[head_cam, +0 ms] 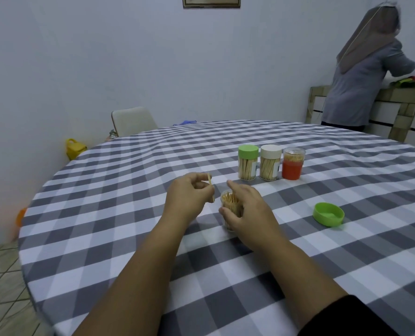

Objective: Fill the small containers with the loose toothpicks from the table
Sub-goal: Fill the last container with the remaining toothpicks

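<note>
One view only, from the head, looked down on a round worktop (104,238) draped in a grey-and-white checked cloth, soft and slightly rumpled. The left hand (185,197) pinched a single thin wooden toothpick (210,187) between thumb and fingertips, held nearly upright just left of the open container (231,204). The right hand (246,209) curled round that container, a small clear plastic cylinder already packed with pale toothpicks standing on end, their tips crowding its mouth.

To do this step well, the judgement is that the toothpick should be lined up with the standing ones and slid in at a gap near the rim, while the right hand keeps the light container steady; pushing at an angle could splay the bundle or tip the container.

Three more cylinders stood in a close row farther back: one with a matte green cap (248,162), one with a cream cap (270,162), and an orange-bodied one (293,163) whose clear top showed toothpick ends. A loose green lid (328,214), smooth round plastic, lay to the right, well apart from the hands. No other loose toothpicks could be made out on the cloth.
</note>
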Demonstrator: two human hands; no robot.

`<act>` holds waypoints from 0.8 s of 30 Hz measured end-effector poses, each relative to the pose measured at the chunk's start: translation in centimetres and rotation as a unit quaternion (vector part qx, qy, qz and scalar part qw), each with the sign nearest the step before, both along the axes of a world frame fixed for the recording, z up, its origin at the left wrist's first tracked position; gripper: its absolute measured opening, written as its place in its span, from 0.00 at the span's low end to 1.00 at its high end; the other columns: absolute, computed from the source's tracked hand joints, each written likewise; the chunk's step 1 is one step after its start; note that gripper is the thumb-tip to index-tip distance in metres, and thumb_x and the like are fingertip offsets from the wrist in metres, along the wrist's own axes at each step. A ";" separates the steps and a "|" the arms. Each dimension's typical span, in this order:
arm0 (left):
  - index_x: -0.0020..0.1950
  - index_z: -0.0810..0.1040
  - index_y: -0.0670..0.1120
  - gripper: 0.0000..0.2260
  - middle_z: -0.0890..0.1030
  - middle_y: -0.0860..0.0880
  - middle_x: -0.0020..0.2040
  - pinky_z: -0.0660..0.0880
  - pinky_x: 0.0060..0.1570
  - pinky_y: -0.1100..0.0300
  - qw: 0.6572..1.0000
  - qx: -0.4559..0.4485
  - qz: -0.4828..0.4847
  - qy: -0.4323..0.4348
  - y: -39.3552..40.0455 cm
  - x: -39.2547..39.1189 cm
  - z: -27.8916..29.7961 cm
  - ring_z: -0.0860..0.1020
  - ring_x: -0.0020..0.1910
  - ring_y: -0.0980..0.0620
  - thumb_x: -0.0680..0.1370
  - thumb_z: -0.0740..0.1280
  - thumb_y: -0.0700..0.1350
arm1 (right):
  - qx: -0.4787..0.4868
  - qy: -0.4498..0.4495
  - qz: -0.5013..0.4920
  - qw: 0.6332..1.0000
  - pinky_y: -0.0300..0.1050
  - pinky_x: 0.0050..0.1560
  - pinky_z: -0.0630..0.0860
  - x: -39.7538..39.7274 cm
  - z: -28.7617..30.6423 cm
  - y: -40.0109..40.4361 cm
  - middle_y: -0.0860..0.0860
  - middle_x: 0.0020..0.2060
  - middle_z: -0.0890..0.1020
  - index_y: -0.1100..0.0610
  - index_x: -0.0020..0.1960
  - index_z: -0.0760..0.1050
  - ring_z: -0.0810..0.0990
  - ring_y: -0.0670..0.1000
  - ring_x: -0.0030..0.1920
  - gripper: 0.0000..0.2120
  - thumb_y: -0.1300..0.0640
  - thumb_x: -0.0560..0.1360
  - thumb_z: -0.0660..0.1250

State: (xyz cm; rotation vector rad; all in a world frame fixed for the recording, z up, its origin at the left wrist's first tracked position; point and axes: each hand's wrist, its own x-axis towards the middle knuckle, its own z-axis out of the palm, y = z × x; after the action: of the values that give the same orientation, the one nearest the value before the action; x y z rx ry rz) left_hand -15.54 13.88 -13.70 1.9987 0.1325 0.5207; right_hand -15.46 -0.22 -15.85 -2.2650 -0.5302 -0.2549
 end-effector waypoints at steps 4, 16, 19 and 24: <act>0.47 0.77 0.51 0.05 0.83 0.53 0.38 0.77 0.36 0.65 0.998 -0.047 -0.035 -0.032 -0.3 -0.2 0.2 0.82 0.35 0.59 0.76 0.68 0.41 | -0.007 0.006 -0.012 1.000 0.40 0.64 0.67 0.1 0.0 0.1 0.46 0.72 0.63 0.48 0.74 0.61 0.65 0.48 0.69 0.27 0.50 0.77 0.65; 0.47 0.82 0.52 0.04 0.83 0.59 0.43 0.71 0.40 0.74 0.995 -0.017 -0.094 -0.039 -0.6 -0.4 0.2 0.79 0.45 0.65 0.77 0.67 0.49 | 0.113 0.053 0.009 0.992 0.39 0.57 0.70 0.4 0.1 -0.4 0.47 0.68 0.69 0.44 0.75 0.55 0.70 0.47 0.64 0.36 0.55 0.73 0.71; 0.55 0.82 0.51 0.09 0.80 0.55 0.55 0.68 0.45 0.72 0.992 0.062 -0.106 0.023 -0.7 -0.1 -0.3 0.75 0.53 0.61 0.78 0.66 0.49 | 0.130 0.058 0.015 0.990 0.41 0.57 0.73 0.4 0.1 -0.4 0.47 0.68 0.68 0.42 0.75 0.50 0.71 0.46 0.61 0.41 0.57 0.73 0.71; 0.71 0.67 0.58 0.26 0.70 0.54 0.70 0.68 0.58 0.63 0.979 0.076 -0.155 0.109 0.4 -0.2 0.0 0.69 0.63 0.58 0.77 0.62 0.37 | 0.079 0.009 0.027 0.996 0.49 0.69 0.66 0.2 0.0 -0.4 0.46 0.74 0.58 0.41 0.75 0.50 0.59 0.48 0.73 0.37 0.55 0.75 0.67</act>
State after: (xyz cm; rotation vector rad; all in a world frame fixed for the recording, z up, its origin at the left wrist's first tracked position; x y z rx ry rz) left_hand -15.70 14.27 -13.68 2.1718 -0.0866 0.1139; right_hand -15.28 -0.62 -15.81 -2.0951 -0.5427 -0.2409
